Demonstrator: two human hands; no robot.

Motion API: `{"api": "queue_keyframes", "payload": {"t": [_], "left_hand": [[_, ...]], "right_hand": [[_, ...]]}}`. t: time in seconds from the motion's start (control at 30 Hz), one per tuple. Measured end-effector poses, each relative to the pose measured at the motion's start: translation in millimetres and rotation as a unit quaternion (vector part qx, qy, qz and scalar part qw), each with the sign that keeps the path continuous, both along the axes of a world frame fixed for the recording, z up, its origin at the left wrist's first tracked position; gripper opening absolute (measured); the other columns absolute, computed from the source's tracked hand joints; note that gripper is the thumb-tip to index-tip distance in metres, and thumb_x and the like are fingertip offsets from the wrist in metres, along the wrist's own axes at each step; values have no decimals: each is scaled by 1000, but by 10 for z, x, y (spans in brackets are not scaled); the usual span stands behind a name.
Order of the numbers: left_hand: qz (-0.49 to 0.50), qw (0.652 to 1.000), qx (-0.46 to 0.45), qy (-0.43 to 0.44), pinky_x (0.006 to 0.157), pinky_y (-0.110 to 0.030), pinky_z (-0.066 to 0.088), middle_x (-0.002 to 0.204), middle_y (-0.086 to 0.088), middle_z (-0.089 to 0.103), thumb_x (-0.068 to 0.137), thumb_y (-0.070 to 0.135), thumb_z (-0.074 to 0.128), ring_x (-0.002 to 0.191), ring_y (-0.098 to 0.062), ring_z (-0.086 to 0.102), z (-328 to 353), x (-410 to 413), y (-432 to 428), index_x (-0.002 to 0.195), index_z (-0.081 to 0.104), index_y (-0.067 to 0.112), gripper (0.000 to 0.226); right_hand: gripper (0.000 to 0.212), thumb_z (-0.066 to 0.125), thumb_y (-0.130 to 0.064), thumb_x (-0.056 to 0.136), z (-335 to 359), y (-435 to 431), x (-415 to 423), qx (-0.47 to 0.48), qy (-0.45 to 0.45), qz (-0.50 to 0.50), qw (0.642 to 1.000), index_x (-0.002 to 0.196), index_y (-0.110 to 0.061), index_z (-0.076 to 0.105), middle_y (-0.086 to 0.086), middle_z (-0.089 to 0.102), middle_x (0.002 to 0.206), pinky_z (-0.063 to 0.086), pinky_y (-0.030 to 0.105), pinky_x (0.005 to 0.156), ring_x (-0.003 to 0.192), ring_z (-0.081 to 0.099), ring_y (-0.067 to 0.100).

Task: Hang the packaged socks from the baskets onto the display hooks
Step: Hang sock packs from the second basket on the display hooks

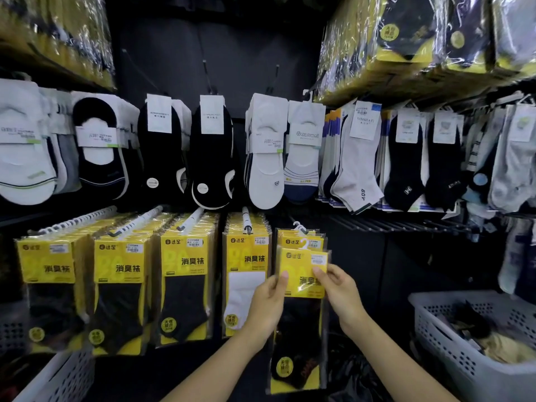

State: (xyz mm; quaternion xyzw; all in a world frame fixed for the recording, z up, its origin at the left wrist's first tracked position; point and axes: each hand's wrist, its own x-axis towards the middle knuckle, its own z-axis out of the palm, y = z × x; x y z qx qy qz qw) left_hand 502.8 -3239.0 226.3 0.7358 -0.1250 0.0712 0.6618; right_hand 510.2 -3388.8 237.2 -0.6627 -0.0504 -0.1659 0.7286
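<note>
Packaged socks (301,274), a black pair on a yellow card, are hanging between my two hands, just in front of the rightmost stack (293,241) on the lower row. My left hand (268,303) is pinching the pack's left edge, thumb on the front, and my right hand (339,288) is pinching the right edge likewise. I am judging that the white hanger tab (304,244) needs raising level with the tip of the display hook (298,226), then sliding straight back without twisting. White-sock packs (245,285) are crowding in just beside on the left, and the grey basket (452,343) holding more packs is waiting at my lower right.
</note>
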Motion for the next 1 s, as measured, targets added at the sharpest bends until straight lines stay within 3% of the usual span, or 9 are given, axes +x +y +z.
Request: {"api": "queue_keyframes", "payload": {"t": [0.13, 0.3, 0.43, 0.53, 0.67, 0.73, 0.83, 0.93, 1.0], "left_hand": [[-25, 999, -8, 18, 104, -24, 39, 131, 7, 52, 97, 43, 40, 120, -5, 48, 57, 32, -102, 134, 46, 22, 43], [-20, 1000, -15, 6, 97, -16, 32, 141, 7, 42, 98, 40, 39, 117, 1, 38, 103, 54, -174, 144, 34, 23, 49], [-11, 999, -41, 27, 112, -29, 28, 149, 4, 36, 100, 37, 38, 137, -12, 33, 54, 133, -100, 145, 31, 22, 48], [1, 999, -36, 39, 113, -31, 28, 150, 3, 35, 100, 38, 38, 138, -15, 32, 8, 205, -45, 146, 30, 22, 50], [-4, 999, -26, 42, 103, -19, 26, 151, 3, 34, 100, 37, 38, 139, -13, 30, -5, 273, 5, 146, 31, 19, 51], [-10, 999, -10, 39, 98, -14, 26, 150, 2, 36, 100, 35, 39, 137, -11, 31, -41, 274, 51, 146, 33, 17, 50], [-14, 999, 12, 50, 101, -17, 29, 147, -1, 39, 99, 34, 41, 136, -14, 35, -176, 231, 179, 143, 37, 15, 48], [-3, 997, 31, 67, 96, -15, 32, 143, 1, 43, 99, 33, 43, 132, -13, 39, -441, 103, 390, 140, 43, 14, 45], [3, 995, 55, 81, 89, -10, 35, 138, 3, 49, 99, 33, 44, 123, -7, 44, -695, -48, 562, 137, 48, 14, 42]], "right_hand": [[10, 62, -19, 91, 10, -159, 93, 38, 11, -74, 996, 99, -13, 65, 0, 75, 89, 52, 21, 68, 83, 71, 12], [7, 61, -16, 92, 175, -148, 268, 20, -4, -89, 996, 98, -14, 62, 2, 72, 90, 55, 26, 72, 82, 69, 14], [3, 60, -14, 92, 226, -39, 402, -25, -1, -76, 997, 95, -14, 62, 2, 71, 89, 55, 21, 67, 78, 68, 10], [5, 62, -15, 91, 173, 11, 495, -39, 20, -86, 995, 96, -13, 63, 5, 71, 93, 56, 30, 78, 85, 68, 16], [21, 72, -23, 84, 75, 12, 606, -11, 69, -134, 989, 99, -12, 62, 2, 69, 91, 50, 22, 68, 82, 65, 13], [28, 75, -24, 81, -2, -2, 613, 3, 89, -157, 984, 101, -11, 60, 6, 67, 99, 50, 25, 76, 91, 64, 18], [38, 75, -24, 82, -153, -51, 494, 7, 120, -181, 976, 112, -8, 58, 9, 64, 111, 50, 35, 93, 105, 61, 23], [34, 72, -23, 85, -434, -87, 252, 8, 156, -176, 972, 113, -10, 57, 8, 61, 112, 48, 40, 99, 109, 59, 24], [28, 70, -21, 87, -701, -49, 29, -5, 179, -142, 974, 109, -9, 58, 6, 62, 105, 52, 38, 91, 104, 62, 25]]}}
